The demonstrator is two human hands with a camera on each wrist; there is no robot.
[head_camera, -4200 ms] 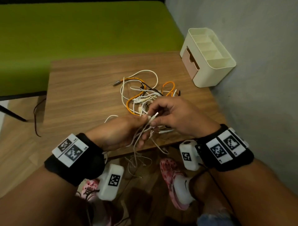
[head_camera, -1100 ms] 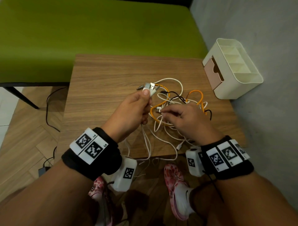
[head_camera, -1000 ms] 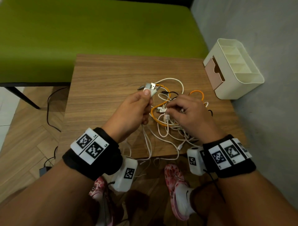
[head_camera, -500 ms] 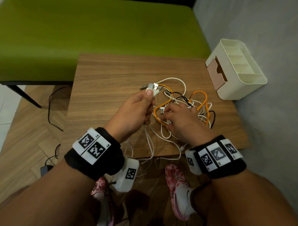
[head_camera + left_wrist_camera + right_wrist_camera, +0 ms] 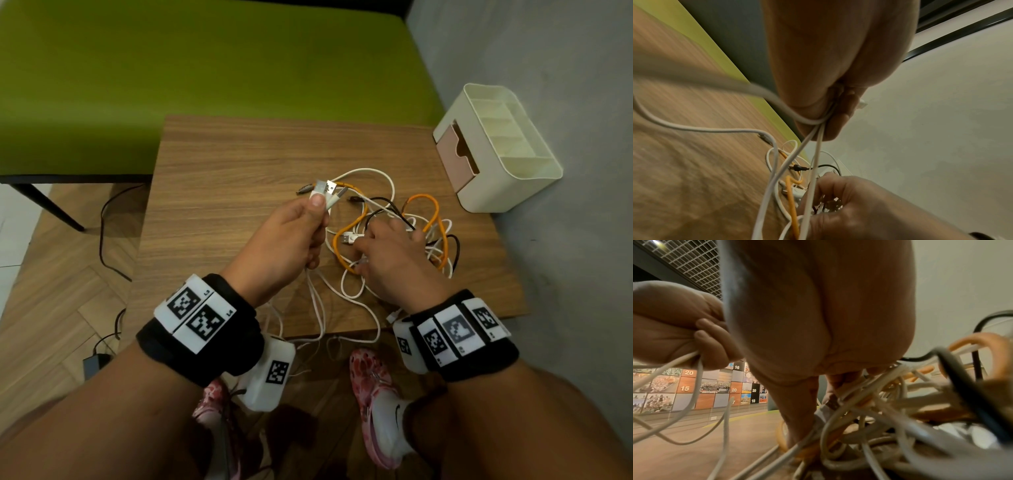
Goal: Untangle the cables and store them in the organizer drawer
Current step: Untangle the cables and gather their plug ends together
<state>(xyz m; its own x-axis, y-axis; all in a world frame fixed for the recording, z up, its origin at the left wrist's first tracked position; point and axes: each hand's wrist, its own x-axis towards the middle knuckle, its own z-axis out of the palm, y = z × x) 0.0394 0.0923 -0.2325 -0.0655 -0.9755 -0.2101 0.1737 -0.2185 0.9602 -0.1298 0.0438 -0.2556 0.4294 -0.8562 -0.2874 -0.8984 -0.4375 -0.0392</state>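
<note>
Left hand [image 5: 291, 236] raised, fingers round white cables [image 5: 317, 298]

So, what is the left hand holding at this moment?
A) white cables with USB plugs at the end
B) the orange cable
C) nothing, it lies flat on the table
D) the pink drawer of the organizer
A: in the head view the left hand pinches the white cables just below their USB plugs, raised above the table, while the orange cable lies in the pile.
</note>
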